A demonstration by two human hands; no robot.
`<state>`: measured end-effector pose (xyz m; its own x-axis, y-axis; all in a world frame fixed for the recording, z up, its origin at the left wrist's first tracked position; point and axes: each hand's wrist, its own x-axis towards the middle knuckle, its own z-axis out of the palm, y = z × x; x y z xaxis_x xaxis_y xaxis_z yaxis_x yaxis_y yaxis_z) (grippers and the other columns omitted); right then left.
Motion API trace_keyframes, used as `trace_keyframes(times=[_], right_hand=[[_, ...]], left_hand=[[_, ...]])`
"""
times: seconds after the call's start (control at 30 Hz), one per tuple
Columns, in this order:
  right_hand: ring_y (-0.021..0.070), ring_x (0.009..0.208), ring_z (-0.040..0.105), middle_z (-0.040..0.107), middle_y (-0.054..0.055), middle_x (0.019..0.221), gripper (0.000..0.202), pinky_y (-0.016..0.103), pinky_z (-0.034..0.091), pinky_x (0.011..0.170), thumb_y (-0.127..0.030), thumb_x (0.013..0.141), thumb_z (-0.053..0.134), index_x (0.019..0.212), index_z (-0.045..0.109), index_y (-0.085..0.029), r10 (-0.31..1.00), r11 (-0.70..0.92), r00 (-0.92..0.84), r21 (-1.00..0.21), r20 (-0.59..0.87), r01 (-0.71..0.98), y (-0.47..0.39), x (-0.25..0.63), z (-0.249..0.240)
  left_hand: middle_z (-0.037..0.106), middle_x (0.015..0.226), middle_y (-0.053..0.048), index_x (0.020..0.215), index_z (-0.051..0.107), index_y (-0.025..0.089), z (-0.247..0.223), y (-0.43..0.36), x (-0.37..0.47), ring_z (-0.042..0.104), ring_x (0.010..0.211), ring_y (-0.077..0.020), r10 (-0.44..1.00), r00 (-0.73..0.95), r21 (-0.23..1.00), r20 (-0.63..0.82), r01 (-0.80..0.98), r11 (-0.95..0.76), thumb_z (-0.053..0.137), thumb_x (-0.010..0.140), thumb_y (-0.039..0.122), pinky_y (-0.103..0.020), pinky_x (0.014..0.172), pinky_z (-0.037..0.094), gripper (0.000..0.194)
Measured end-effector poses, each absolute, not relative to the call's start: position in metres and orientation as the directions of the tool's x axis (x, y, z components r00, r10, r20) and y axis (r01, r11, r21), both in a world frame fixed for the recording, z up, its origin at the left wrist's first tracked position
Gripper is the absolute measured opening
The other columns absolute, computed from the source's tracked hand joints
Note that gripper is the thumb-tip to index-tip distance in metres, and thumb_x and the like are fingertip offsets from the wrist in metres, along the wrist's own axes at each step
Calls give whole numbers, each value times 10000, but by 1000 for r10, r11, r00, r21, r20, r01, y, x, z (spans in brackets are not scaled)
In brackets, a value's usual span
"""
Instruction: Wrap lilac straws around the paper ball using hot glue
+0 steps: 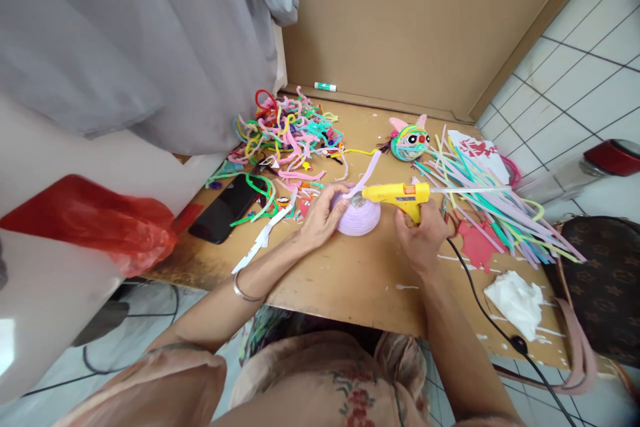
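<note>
- A lilac dome (pixel 358 215) wound from fuzzy stems is sitting on the wooden table (pixel 350 280).
- The left hand (pixel 324 213) is cupping it.
- The right hand (pixel 419 235) is gripping a yellow glue gun (pixel 395 195), nozzle meeting the dome's top.

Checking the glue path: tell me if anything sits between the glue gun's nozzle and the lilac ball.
Nothing visible does. The glue gun in the right hand points its nozzle at the top of the lilac ball, which the left hand steadies from the side.

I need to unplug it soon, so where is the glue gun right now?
In the head view the yellow glue gun is in the right hand, right of centre on the table, nozzle touching the lilac ball held by the left hand.
</note>
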<state>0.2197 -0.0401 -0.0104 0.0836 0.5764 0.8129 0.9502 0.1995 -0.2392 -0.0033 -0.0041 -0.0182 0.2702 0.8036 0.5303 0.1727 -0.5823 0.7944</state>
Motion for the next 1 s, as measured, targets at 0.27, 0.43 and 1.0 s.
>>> trace_keyframes(times=[0.27, 0.43, 1.0], right_hand=[[223, 653, 601, 612, 43, 715, 103, 320, 442, 610, -309, 853, 549, 896, 572, -218, 571, 232, 53, -223, 819, 947, -40, 221, -9], [222, 667, 595, 613, 40, 718, 96, 316, 437, 613, -308, 841, 551, 884, 568, -223, 584, 248, 73, -263, 809, 932, -39, 221, -9], [309, 858, 612, 664, 146, 890, 374, 424, 478, 760, -517, 754, 622, 883, 629, -167, 792, -322, 479, -407, 379, 855, -15, 257, -19]], left_hand=[[674, 1312, -153, 1114, 512, 209, -18, -7, -3, 632, 1258, -226, 818, 274, 819, 506, 144, -555, 449, 1037, 482, -413, 1064, 491, 290], [674, 1315, -153, 1110, 514, 210, -19, -6, -3, 631, 1263, -228, 813, 273, 812, 514, 152, -564, 451, 1038, 456, -415, 1068, 489, 264], [674, 1313, -156, 1108, 519, 206, -19, -6, -4, 650, 1222, -234, 825, 265, 819, 499, 168, -549, 438, 1028, 526, -404, 1039, 499, 340]])
